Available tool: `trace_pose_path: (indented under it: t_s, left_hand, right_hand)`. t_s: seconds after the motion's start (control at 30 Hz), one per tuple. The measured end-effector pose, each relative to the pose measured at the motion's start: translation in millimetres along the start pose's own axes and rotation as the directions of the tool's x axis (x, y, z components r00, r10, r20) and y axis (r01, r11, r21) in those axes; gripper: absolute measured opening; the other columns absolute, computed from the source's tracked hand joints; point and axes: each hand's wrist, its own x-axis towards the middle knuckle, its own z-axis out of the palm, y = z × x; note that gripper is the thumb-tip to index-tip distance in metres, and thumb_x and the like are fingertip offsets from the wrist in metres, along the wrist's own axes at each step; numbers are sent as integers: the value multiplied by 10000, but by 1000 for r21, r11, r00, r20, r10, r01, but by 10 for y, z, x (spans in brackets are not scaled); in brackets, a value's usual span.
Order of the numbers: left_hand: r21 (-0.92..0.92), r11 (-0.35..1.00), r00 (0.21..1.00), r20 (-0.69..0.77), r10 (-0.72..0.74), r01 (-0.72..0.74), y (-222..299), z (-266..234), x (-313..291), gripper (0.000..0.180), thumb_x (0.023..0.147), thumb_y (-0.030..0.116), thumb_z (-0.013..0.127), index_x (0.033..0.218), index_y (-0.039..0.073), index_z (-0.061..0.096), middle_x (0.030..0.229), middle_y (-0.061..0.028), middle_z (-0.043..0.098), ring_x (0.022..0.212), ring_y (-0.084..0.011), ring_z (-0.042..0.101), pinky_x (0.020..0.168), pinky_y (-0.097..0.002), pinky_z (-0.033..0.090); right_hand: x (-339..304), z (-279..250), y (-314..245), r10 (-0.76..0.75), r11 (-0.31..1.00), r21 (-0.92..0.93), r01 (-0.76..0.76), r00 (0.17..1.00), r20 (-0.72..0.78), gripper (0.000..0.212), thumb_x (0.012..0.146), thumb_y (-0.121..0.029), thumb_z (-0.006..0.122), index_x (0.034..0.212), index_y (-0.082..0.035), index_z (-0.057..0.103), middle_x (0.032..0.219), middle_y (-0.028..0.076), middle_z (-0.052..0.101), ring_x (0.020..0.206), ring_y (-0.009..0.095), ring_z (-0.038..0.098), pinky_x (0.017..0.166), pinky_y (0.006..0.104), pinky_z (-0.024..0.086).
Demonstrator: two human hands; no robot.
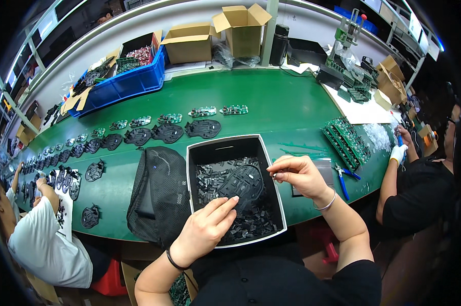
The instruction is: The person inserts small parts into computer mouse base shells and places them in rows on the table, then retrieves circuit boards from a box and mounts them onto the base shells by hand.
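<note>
Over a white-rimmed black box (192, 186) my left hand (205, 224) grips the lower edge of a black plastic mouse base (246, 181), its fingers pressed together. Several loose small black plastic parts (251, 224) fill the box beneath it. By the box's right rim, my right hand (303, 176) is closed in a pinch. A tiny piece shows at its fingertips, too small to name. More black mouse bases (203, 128) lie in a row beyond the box, with green circuit boards (234, 109) in a line behind them.
A black mesh bag (159, 196) stands left of the box. To the right lie blue-handled cutters (342, 183) and a stack of green circuit boards (345, 143). A blue crate (123, 89) and cardboard boxes (189, 46) stand at the back. Co-workers sit on both sides.
</note>
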Motion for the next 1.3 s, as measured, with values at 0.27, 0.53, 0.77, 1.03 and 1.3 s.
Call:
trace_pose_path:
  t_s: [0.27, 0.53, 0.77, 1.03, 1.3]
  left_hand:
    - [-104, 994, 996, 77, 45, -37, -72, 63, -55, 231, 701, 11, 593, 924, -41, 615, 1184, -143, 556, 1032, -270, 555, 806, -325, 513]
    - [-128, 991, 997, 67, 50, -42, -87, 69, -66, 238, 690, -2, 589, 924, -46, 609, 1176, -148, 558, 1028, -264, 557, 801, -323, 516]
    - [-137, 989, 999, 20, 50, -47, -70, 97, -78, 260, 673, -4, 589, 930, -29, 612, 1136, -149, 578, 979, -292, 581, 805, -343, 520]
    - [-113, 991, 997, 15, 72, -70, -69, 92, -86, 242, 685, 11, 599, 918, -52, 606, 1129, -169, 573, 972, -293, 583, 789, -333, 528]
    - [-61, 991, 992, -24, 121, -122, -65, 112, -95, 200, 697, 37, 619, 875, -54, 623, 1134, -163, 582, 966, -261, 592, 741, -302, 541]
  right_hand:
    - [34, 123, -137, -102, 885, -459, 82, 995, -20, 134, 776, -7, 657, 908, -12, 669, 823, 55, 641, 722, 92, 586, 650, 233, 480]
    - [289, 273, -174, -362, 609, -672, 421, 902, 237, 68, 777, -46, 648, 830, -11, 625, 760, 115, 625, 706, 274, 617, 634, 313, 492]
    - [376, 407, -212, -106, 681, -690, 244, 966, 238, 95, 752, -46, 677, 843, -36, 649, 755, 97, 637, 670, 223, 616, 602, 306, 488]
    - [472, 442, -141, -139, 651, -679, 339, 933, 333, 119, 734, -90, 710, 827, -46, 650, 796, 84, 616, 775, 239, 592, 697, 316, 471]
    - [548, 378, 31, -89, 744, -636, 205, 974, 210, 202, 687, -168, 753, 830, -68, 651, 859, 43, 557, 951, 215, 506, 850, 317, 402]
